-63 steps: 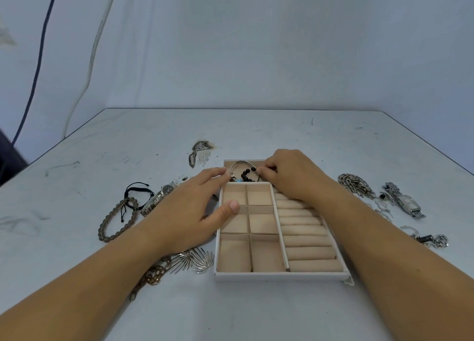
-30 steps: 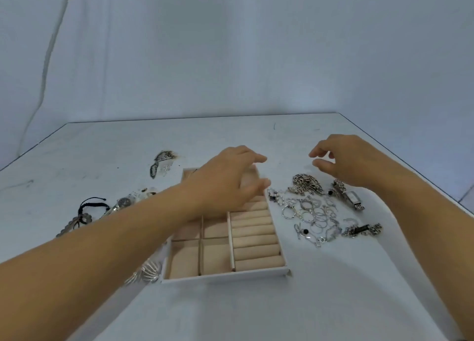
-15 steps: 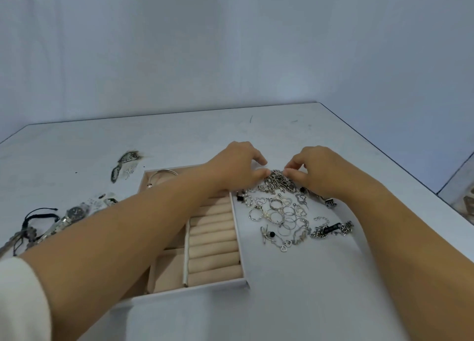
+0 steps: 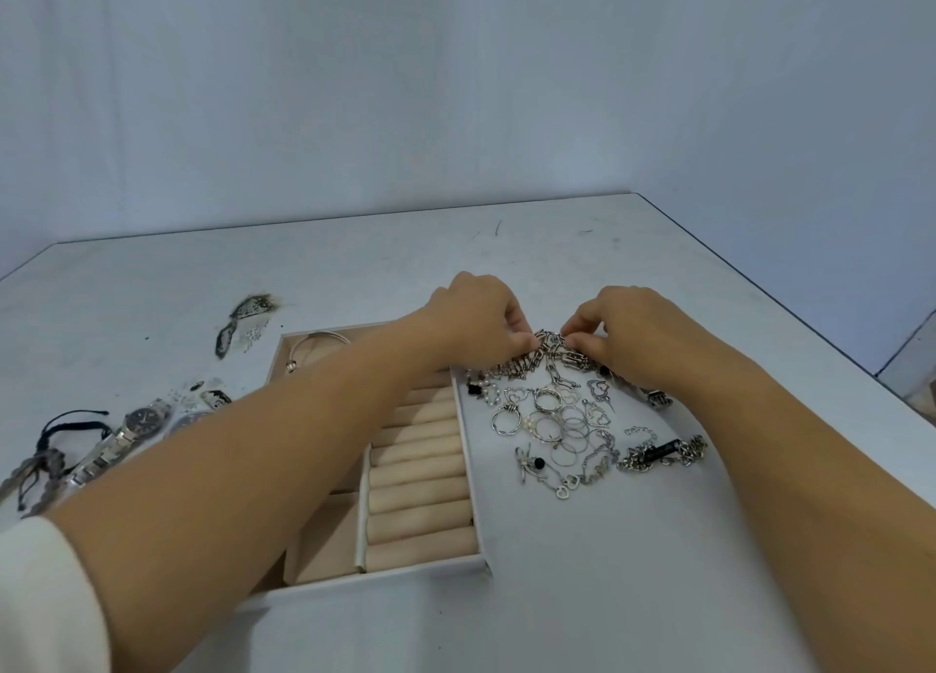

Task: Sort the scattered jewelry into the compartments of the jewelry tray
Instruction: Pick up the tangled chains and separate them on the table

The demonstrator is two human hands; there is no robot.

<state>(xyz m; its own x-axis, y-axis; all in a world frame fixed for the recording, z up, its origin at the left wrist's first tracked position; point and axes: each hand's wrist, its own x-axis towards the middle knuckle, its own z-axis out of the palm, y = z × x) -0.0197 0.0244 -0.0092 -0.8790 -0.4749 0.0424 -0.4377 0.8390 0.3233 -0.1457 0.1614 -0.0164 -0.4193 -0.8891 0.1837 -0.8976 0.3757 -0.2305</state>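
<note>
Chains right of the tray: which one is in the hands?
The chunky-link chain farthest away, pinched by the left hand and right hand; the chain with the black bar lies apart, untouched.

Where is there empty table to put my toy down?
Bare table lies behind the tray up to the wall, and in front of the rings, right of the tray's near corner. Crowded: rings right of the tray, watches left.

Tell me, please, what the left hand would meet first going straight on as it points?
The left hand pinches the chain; next in line is likely the right hand, pinching it just beyond, though depth is unclear.
</note>
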